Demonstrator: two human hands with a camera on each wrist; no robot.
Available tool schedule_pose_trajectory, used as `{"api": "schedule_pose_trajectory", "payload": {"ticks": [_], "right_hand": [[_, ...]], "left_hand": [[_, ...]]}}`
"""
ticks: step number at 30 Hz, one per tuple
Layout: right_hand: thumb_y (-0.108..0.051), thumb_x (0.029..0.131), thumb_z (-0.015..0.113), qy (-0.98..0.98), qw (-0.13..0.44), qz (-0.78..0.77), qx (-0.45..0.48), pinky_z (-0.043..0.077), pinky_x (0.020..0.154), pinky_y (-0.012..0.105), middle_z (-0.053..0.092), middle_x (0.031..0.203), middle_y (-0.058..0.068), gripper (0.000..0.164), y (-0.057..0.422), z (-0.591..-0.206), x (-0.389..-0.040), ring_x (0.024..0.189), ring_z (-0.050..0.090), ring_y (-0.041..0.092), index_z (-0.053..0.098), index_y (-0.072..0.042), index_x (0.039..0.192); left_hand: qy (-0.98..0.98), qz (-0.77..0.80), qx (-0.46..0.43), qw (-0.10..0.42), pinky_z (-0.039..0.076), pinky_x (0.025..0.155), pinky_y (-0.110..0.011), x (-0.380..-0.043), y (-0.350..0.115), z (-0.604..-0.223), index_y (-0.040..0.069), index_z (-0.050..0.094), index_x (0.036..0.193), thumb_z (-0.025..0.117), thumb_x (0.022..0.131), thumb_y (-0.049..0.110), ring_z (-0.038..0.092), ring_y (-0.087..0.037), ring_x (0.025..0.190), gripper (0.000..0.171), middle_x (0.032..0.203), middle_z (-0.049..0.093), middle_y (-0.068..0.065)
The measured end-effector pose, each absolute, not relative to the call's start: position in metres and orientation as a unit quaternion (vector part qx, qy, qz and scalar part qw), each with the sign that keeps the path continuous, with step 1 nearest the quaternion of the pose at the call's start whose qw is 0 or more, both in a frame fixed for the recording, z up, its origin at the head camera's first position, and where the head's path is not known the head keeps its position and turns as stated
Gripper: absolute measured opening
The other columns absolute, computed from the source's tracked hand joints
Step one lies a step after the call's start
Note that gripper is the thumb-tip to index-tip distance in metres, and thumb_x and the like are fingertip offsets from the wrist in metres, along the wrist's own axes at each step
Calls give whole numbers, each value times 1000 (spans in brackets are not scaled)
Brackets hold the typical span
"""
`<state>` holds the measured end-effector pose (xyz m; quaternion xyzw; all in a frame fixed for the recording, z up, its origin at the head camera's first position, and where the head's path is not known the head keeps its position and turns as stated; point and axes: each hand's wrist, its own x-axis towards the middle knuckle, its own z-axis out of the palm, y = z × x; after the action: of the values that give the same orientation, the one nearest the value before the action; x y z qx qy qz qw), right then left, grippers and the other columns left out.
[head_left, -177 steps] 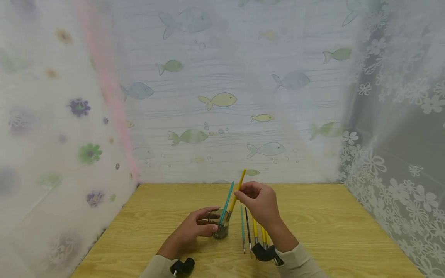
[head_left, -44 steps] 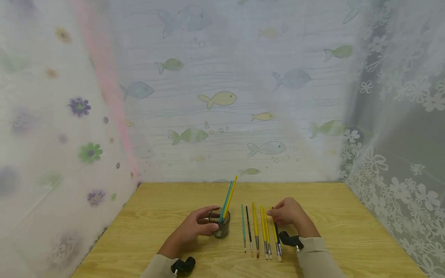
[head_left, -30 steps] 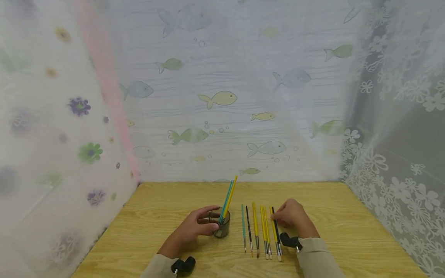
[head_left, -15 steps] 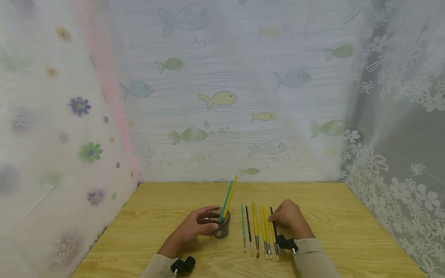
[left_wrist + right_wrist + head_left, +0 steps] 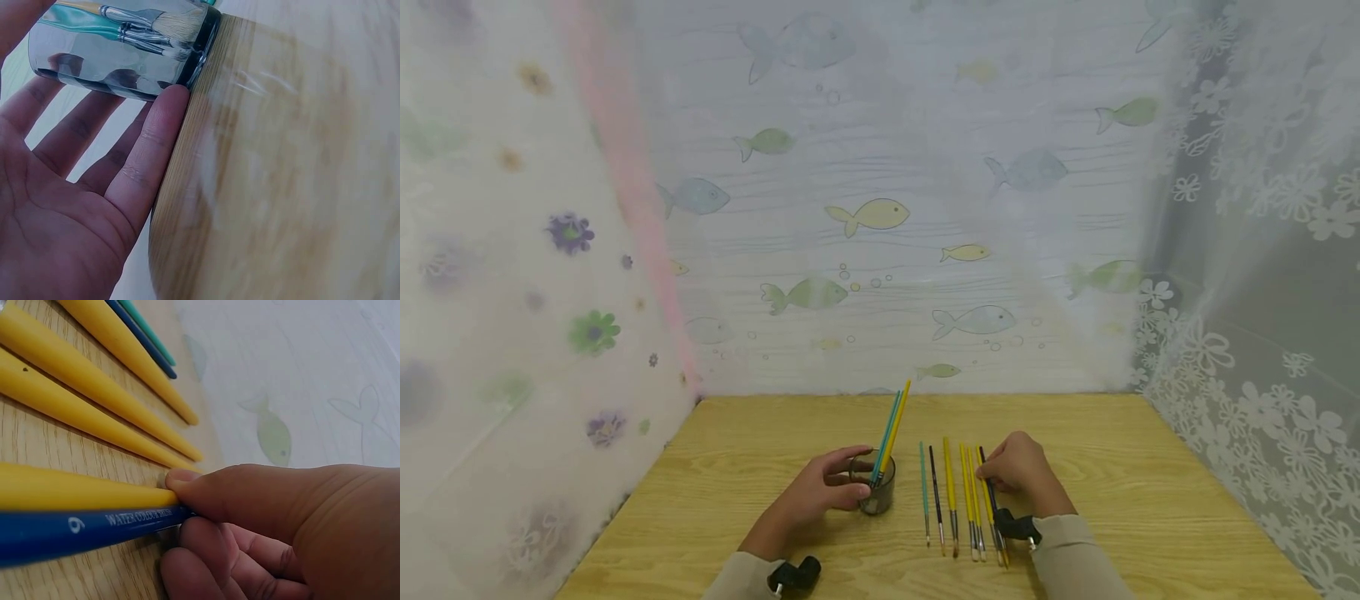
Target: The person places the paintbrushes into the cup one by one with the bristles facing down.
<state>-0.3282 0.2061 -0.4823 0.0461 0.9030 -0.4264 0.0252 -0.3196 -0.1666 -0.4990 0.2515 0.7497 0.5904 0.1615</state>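
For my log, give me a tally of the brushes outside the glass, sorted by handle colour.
Yellow-handled brushes: 4
Dark blue-handled brushes: 2
Teal-handled brush: 1
Total: 7

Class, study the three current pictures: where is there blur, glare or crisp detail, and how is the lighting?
Left wrist: tabletop smeared and soft with pale glare streaks, bristles in the glass crisper; right wrist: lettering on the blue brush legible, fish curtain behind it softer; head: soft light, no hard-edged shadows.
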Motion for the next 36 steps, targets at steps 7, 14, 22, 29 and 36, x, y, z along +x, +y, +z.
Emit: {"api": "schedule_pose_trajectory", "payload": {"ticks": [7, 14, 22, 29, 36], "right_hand": [[-10, 78, 89, 901, 28, -430, 57, 57, 54, 31, 70, 68, 8, 12, 204, -482, -329, 55, 64, 18, 80, -3, 79], [-10, 79, 89, 899, 30, -432, 60, 57, 54, 31, 71, 69, 8, 12, 203, -480, -326, 56, 64, 18, 80, -3, 79], [-9, 78, 89, 897, 27, -438, 62, 58, 55, 30, 72, 71, 8, 11, 203, -480, -328, 59, 66, 18, 81, -3, 82], [-7, 79, 87, 894, 21, -445, 52, 59, 54, 33, 71, 69, 9, 8, 204, -475, -328, 57, 67, 20, 80, -3, 80], [-11, 83, 82, 896, 14, -442, 45, 60, 58, 35, 72, 71, 8, 8, 204, -468, -327, 62, 68, 20, 81, -4, 84]], "left_hand": [[749, 591, 250, 165, 62, 91, -44, -319, -168, -499, 22, 42, 159, 66, 104, 22, 64, -31, 128, 61, 150, 56, -17], [746, 592, 255, 167, 61, 91, -44, -318, -169, -499, 17, 38, 161, 65, 104, 22, 64, -31, 127, 63, 151, 55, -17], [745, 594, 252, 167, 62, 91, -44, -318, -168, -499, 20, 40, 161, 66, 104, 23, 65, -31, 127, 63, 151, 55, -16], [748, 593, 247, 164, 62, 91, -44, -318, -167, -497, 30, 45, 157, 66, 104, 25, 65, -31, 127, 57, 151, 55, -16], [749, 590, 253, 163, 62, 91, -44, -318, -167, -499, 29, 44, 157, 66, 104, 25, 65, -31, 126, 57, 151, 54, -17]]}}
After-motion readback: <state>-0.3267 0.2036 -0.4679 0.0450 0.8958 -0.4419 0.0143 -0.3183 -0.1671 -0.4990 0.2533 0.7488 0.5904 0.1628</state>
